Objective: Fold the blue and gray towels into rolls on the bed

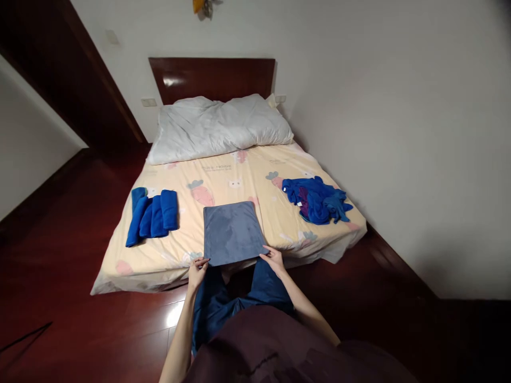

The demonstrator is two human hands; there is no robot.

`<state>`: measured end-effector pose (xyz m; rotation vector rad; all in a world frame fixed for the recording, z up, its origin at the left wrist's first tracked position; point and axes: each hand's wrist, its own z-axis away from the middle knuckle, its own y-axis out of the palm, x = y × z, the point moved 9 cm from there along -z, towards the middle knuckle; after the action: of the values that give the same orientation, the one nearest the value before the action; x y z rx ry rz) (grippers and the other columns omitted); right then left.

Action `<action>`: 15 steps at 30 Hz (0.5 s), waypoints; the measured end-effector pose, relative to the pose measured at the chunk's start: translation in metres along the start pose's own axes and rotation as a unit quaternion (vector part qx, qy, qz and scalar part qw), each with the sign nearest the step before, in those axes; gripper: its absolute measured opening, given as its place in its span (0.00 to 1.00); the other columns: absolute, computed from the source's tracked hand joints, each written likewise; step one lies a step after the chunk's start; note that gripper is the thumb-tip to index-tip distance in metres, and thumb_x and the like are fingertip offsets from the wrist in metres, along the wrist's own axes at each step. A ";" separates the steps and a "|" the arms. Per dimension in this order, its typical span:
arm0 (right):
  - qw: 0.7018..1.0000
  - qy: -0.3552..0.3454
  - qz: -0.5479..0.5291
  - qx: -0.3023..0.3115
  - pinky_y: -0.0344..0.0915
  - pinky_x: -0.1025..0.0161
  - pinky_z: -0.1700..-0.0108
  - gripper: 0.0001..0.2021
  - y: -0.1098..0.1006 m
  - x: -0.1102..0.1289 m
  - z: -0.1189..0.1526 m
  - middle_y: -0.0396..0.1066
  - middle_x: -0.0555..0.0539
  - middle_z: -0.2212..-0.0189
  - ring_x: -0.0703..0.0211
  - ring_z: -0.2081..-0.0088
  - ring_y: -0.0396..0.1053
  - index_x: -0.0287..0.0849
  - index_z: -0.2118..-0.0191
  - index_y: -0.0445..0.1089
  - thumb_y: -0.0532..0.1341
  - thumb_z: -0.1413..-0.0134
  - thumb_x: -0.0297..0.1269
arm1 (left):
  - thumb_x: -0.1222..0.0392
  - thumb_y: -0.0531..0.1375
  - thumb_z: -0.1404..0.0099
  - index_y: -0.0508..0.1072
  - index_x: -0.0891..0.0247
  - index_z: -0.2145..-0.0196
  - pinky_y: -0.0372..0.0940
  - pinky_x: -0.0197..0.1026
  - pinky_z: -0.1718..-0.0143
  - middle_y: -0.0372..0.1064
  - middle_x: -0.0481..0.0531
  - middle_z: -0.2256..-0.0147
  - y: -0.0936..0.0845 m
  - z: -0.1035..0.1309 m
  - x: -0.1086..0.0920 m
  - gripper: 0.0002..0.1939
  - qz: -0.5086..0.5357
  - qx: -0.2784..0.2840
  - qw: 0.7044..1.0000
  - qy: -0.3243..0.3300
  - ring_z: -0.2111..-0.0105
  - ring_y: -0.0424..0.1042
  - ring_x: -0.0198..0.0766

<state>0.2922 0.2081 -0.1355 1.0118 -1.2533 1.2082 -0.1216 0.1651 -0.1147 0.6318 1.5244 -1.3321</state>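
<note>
In the head view, taking the grey-blue cloth (231,231) as the middle of a clock, this cloth is lying spread at the near edge of the bed (187,229); the left hand (197,272) is pinching its corner between 7 and 8 o'clock, and the right hand (274,260) is pinching the one at 4 o'clock; the hands are working well apart, probably because that is pulling the near edge straight; the rolls (154,218) are lying side by side at 9 o'clock, seemingly so they are sitting separately from the crumpled heap (317,199) between 2 and 3 o'clock; white bedding (223,127) is resting at 12 o'clock, presumably leaving the foot for cloths; counting, one spread cloth is showing, apparently five rolls, four bright blue and one teal, and one heap, whose overlapping pieces are defying any count.
</note>
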 end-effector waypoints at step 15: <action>0.984 -0.136 0.113 0.012 0.68 0.54 0.44 0.21 0.017 0.054 -0.037 0.74 0.44 0.51 0.51 0.48 0.71 0.46 0.68 0.81 0.57 0.68 0.22 | 0.58 0.62 0.46 0.81 0.61 0.67 0.71 0.51 0.53 0.70 0.61 0.43 0.013 -0.026 -0.034 0.10 0.009 0.110 0.989 0.101 0.54 0.75 0.48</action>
<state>0.2761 0.2522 -0.0864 1.1004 -1.6062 1.2898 -0.1061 0.2001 -0.0921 0.9414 1.5380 -1.4703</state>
